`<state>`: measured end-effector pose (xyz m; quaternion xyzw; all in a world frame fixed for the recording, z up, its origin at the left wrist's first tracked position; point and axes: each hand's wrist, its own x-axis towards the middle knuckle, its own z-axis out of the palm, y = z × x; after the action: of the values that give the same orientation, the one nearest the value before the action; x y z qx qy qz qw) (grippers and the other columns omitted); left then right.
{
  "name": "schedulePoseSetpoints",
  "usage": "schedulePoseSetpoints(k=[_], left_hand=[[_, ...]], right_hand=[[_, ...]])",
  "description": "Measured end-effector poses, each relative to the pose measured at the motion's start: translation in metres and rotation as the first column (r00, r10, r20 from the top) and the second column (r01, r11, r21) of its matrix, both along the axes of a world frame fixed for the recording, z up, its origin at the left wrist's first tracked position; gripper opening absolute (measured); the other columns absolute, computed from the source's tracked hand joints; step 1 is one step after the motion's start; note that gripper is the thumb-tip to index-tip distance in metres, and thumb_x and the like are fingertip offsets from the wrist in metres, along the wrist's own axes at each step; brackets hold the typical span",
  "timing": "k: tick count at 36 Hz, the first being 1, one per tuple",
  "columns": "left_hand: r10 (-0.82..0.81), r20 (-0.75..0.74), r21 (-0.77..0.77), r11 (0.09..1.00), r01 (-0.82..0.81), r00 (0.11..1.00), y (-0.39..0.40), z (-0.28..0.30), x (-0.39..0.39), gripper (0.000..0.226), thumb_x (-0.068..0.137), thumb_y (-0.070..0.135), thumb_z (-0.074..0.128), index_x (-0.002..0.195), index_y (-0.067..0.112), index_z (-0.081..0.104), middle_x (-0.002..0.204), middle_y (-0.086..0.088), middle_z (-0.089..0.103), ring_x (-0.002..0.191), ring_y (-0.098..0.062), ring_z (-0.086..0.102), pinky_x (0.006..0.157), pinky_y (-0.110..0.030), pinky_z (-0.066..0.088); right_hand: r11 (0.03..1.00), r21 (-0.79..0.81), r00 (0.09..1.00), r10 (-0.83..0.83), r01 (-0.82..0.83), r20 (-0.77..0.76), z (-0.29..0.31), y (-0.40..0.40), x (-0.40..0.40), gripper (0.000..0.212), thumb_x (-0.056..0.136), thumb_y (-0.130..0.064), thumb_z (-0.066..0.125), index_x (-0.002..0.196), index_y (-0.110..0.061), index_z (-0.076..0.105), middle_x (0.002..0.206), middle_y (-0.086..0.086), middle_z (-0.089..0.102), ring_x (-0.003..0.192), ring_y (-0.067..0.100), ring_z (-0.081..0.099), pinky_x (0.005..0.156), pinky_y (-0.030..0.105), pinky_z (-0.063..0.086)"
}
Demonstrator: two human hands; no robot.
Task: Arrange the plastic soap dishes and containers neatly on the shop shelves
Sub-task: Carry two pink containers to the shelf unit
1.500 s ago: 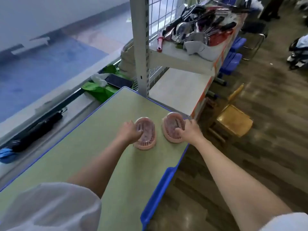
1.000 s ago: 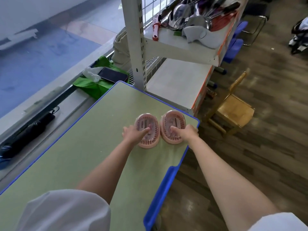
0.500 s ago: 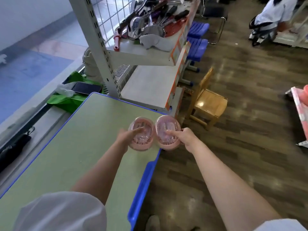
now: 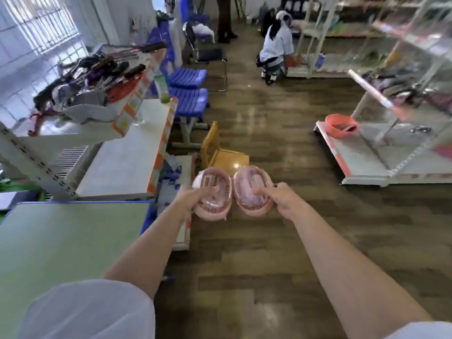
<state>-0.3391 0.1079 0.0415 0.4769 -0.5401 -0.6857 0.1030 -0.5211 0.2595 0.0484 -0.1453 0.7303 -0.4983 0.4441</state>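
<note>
Both pink soap dishes have been lifted off the desk (image 4: 68,231) within the last second and are now carried out over the wooden floor, the view having swung away from the desk toward the shop aisle. The left soap dish (image 4: 213,192) is gripped by the left hand (image 4: 189,195), thumb laid across its slotted inside and fingers presumably curled beneath, though they are hidden. Just to its right, nearly touching it, the right soap dish (image 4: 252,190) is clamped in the right hand (image 4: 285,200) the same way, thumb on top. Neither dish is resting on anything. Ahead and to the right of the right grip, well apart, a low shelf (image 4: 352,152) carrying a red basin (image 4: 340,126) is seen, blurred by motion. The pick-up is judged complete; transport to a shelf and placement are yet to be done.
</note>
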Motion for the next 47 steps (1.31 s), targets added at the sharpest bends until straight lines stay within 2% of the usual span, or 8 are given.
schedulePoseSetpoints(k=[4, 13, 18, 28, 31, 37, 42, 47], left_hand=[[-0.09, -0.041, -0.006, 0.996, 0.09, 0.995, 0.033, 0.014, -0.075, 0.059, 0.063, 0.023, 0.086, 0.113, 0.003, 0.061, 0.099, -0.013, 0.072, 0.087, -0.023, 0.072, 0.084, -0.038, 0.057], [-0.33, -0.102, -0.041, 0.944, 0.327, 0.939, 0.13, 0.044, -0.211, 0.039, 0.07, 0.01, 0.082, 0.104, 0.001, 0.066, 0.1, -0.016, 0.071, 0.093, -0.03, 0.068, 0.088, -0.045, 0.055], [-0.434, -0.121, -0.038, 0.901, 0.432, 0.893, 0.18, 0.057, -0.271, 0.033, 0.071, 0.009, 0.081, 0.099, -0.001, 0.067, 0.093, -0.018, 0.071, 0.083, -0.031, 0.068, 0.085, -0.046, 0.055], [-0.625, -0.138, -0.051, 0.78, 0.624, 0.769, 0.248, 0.066, -0.381, 0.049, 0.062, 0.01, 0.085, 0.106, -0.002, 0.067, 0.101, -0.02, 0.071, 0.092, -0.034, 0.067, 0.091, -0.05, 0.053], [-0.671, -0.162, -0.042, 0.738, 0.674, 0.724, 0.265, 0.069, -0.42, 0.045, 0.068, 0.006, 0.081, 0.109, -0.003, 0.065, 0.104, -0.021, 0.07, 0.098, -0.036, 0.067, 0.091, -0.053, 0.052], [-0.768, -0.248, -0.034, 0.617, 0.786, 0.591, 0.291, 0.085, -0.51, 0.061, 0.063, 0.012, 0.082, 0.119, 0.001, 0.061, 0.108, -0.019, 0.07, 0.099, -0.035, 0.067, 0.084, -0.046, 0.056], [-0.796, -0.309, -0.049, 0.56, 0.827, 0.52, 0.307, 0.106, -0.582, 0.043, 0.076, 0.006, 0.074, 0.117, -0.001, 0.06, 0.105, -0.017, 0.069, 0.092, -0.03, 0.065, 0.088, -0.044, 0.053], [-0.81, -0.34, -0.071, 0.529, 0.845, 0.479, 0.322, 0.115, -0.645, 0.044, 0.076, 0.004, 0.074, 0.118, 0.0, 0.059, 0.111, -0.018, 0.067, 0.093, -0.031, 0.065, 0.09, -0.046, 0.052]], right_hand=[[0.993, -0.031, 0.994, -0.111, 0.111, -0.02, 0.02, 0.057, -0.056, 0.025, 0.075, -0.009, 0.078, 0.096, -0.001, 0.067, 0.1, 0.017, 0.071, 0.094, 0.028, 0.068, 0.084, 0.036, 0.055], [0.929, -0.133, 0.933, -0.356, 0.345, -0.061, 0.015, 0.181, -0.175, 0.109, 0.024, -0.034, 0.092, 0.121, 0.002, 0.056, 0.109, 0.018, 0.067, 0.098, 0.032, 0.068, 0.089, 0.052, 0.054], [0.848, -0.131, 0.852, -0.522, 0.513, -0.04, 0.045, 0.242, -0.189, 0.042, 0.071, -0.009, 0.08, 0.108, 0.006, 0.064, 0.109, 0.026, 0.067, 0.106, 0.038, 0.064, 0.098, 0.053, 0.048], [0.69, -0.162, 0.699, -0.716, 0.706, -0.002, 0.058, 0.34, -0.245, 0.062, 0.069, -0.012, 0.078, 0.122, 0.008, 0.053, 0.118, 0.019, 0.063, 0.103, 0.031, 0.065, 0.07, 0.033, 0.058], [0.626, -0.162, 0.628, -0.777, 0.762, -0.049, 0.063, 0.364, -0.268, 0.087, 0.052, -0.025, 0.082, 0.126, 0.007, 0.05, 0.117, 0.021, 0.062, 0.101, 0.03, 0.065, 0.078, 0.036, 0.057], [0.5, -0.18, 0.488, -0.866, 0.847, -0.11, 0.085, 0.398, -0.325, 0.056, 0.075, -0.018, 0.076, 0.122, 0.006, 0.055, 0.109, 0.021, 0.066, 0.098, 0.03, 0.066, 0.087, 0.04, 0.054], [0.443, -0.216, 0.419, -0.895, 0.87, -0.151, 0.108, 0.414, -0.38, 0.092, 0.04, -0.035, 0.081, 0.12, 0.003, 0.056, 0.108, 0.02, 0.067, 0.094, 0.031, 0.069, 0.089, 0.046, 0.055], [0.369, -0.27, 0.337, -0.928, 0.889, -0.157, 0.129, 0.423, -0.421, 0.057, 0.07, -0.019, 0.08, 0.117, 0.004, 0.058, 0.11, 0.023, 0.066, 0.089, 0.031, 0.068, 0.079, 0.039, 0.053]])
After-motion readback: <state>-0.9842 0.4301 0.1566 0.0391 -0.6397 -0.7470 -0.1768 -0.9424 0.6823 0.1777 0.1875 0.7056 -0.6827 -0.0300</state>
